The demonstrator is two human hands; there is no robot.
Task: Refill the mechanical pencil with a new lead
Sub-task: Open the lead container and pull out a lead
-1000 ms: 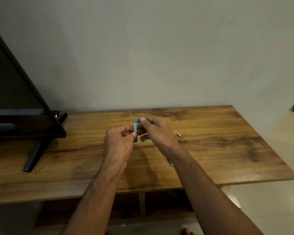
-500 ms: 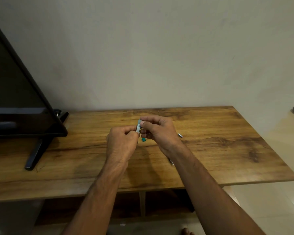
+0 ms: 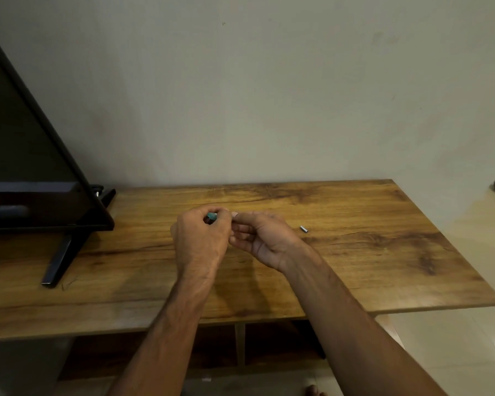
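Observation:
My left hand [image 3: 200, 238] hovers over the middle of the wooden table [image 3: 355, 267] and is closed around a small teal lead case [image 3: 211, 216], of which only the top end shows above the knuckles. My right hand [image 3: 265, 238] is just to its right, palm turned partly up. Its thumb and forefinger are pinched together against the left fingers by the case. Anything between them is too thin to see. A small silver metal cap [image 3: 304, 229] lies on the table to the right of my hands. The pencil itself is not visible.
A black TV [image 3: 26, 167] on a black stand leg [image 3: 60, 258] fills the table's left end. The wall runs right behind the table. The table's right edge drops to a tiled floor [image 3: 455, 352], and a shelf opens under the tabletop.
The teal case has tipped from upright to lying mostly hidden in my left fist. My right hand has let go of its top and turned palm up beside it.

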